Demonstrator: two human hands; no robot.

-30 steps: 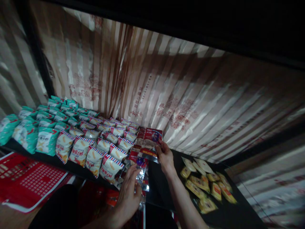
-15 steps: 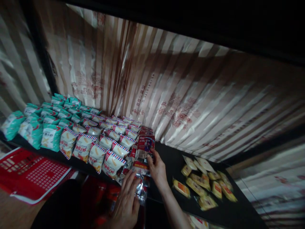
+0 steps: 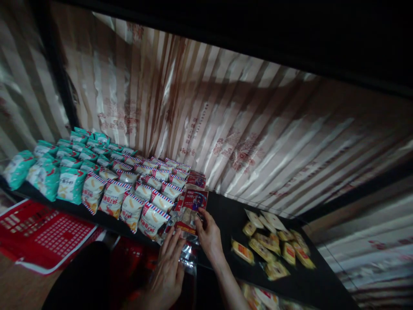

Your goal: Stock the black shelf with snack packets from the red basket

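Note:
A dark red snack packet [image 3: 190, 204] with a clear window lies tilted at the front of a row of like packets [image 3: 196, 180]. My right hand [image 3: 209, 237] has its thumb and fingers closed at the packet's right edge. My left hand [image 3: 169, 269] rests with fingers stretched out by the packet's lower left corner, over shiny silver wrapping [image 3: 189, 254]. What lies under the left palm is hidden. Just left of the packet stand white snack bags [image 3: 154, 219] with striped tops.
Teal snack bags [image 3: 71, 185] fill the shelf's left end. Yellow wrapped packs [image 3: 266, 249] lie loosely on the black shelf [image 3: 222, 215] at right. A red plastic basket [image 3: 64, 232] is below at left. A pleated curtain [image 3: 245, 120] hangs behind.
The red packet and my right hand have shifted slightly down and left, towards me. More of the packets behind now show. My left hand has moved slightly left.

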